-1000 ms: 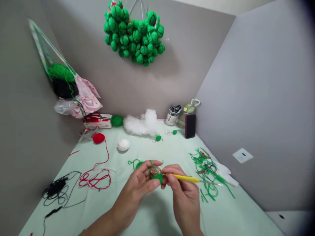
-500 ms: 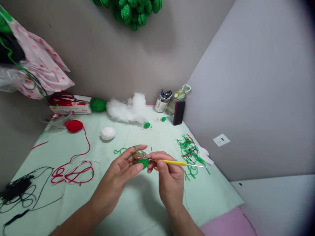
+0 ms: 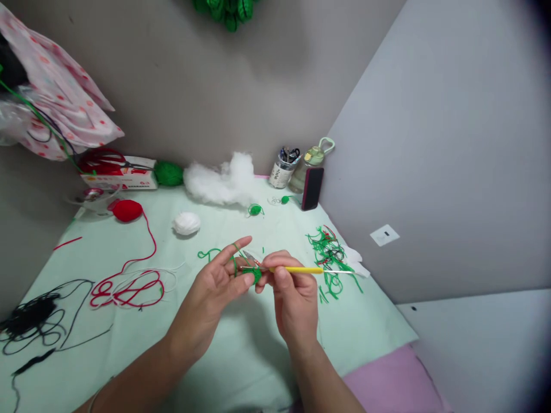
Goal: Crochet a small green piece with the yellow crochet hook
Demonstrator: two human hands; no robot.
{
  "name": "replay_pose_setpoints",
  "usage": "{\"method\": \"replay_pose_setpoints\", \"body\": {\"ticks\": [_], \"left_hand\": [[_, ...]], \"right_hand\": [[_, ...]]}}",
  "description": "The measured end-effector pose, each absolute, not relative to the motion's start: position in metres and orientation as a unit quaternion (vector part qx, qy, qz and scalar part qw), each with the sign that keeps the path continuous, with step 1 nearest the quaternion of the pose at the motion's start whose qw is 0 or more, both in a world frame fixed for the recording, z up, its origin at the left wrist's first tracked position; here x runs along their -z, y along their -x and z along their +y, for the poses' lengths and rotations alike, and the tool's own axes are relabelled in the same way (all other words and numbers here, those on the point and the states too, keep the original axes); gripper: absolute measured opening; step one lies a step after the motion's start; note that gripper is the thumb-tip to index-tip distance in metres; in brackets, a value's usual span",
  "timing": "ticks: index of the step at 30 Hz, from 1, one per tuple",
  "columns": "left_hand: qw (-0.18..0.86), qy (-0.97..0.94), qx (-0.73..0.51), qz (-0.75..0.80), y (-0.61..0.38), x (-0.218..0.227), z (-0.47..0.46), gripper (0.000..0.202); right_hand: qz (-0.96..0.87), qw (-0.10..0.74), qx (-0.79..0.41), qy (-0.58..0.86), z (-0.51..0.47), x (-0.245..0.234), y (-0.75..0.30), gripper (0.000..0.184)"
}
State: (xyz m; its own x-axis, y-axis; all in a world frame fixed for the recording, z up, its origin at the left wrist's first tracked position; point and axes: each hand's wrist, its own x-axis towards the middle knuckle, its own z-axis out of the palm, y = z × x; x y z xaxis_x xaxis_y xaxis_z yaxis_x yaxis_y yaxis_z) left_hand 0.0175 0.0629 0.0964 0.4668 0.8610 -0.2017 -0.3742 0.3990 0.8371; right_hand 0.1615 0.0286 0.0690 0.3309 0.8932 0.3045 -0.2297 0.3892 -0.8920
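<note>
Pale green covers my worktop (image 3: 344, 332), its near right corner now in view with a purple patch (image 3: 387, 381) beyond it, neither of which showed a second ago. The green bunch (image 3: 228, 10) hanging by the wall, almost all visible then, is down to its lower tip at the top edge. My left hand (image 3: 210, 292) pinches narrowly, index finger reaching up higher than half a second ago; my right hand (image 3: 297, 298) grips the yellow handle of the hook (image 3: 301, 270), as before. The hook points left, its metal end at the small green crochet piece (image 3: 257, 275), which sits at my left thumb tip, between both hands. A green strand (image 3: 235, 265) runs over my left index finger.
</note>
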Motion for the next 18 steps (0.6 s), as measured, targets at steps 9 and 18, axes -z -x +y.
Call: {"method": "replay_pose_setpoints", "body": {"ticks": [9,18], "left_hand": [[0.757,-0.387,-0.405,0.336,-0.015,-0.093,0.067,0.076],[0.825,-0.290,-0.376,0.306,-0.022,-0.087,0.065,0.052]], "right_hand": [[-0.363,0.719,-0.442,0.394,0.032,-0.073,-0.161,0.024],[-0.610,0.631,-0.007,0.479,0.021,-0.054,-0.161,0.034]]}}
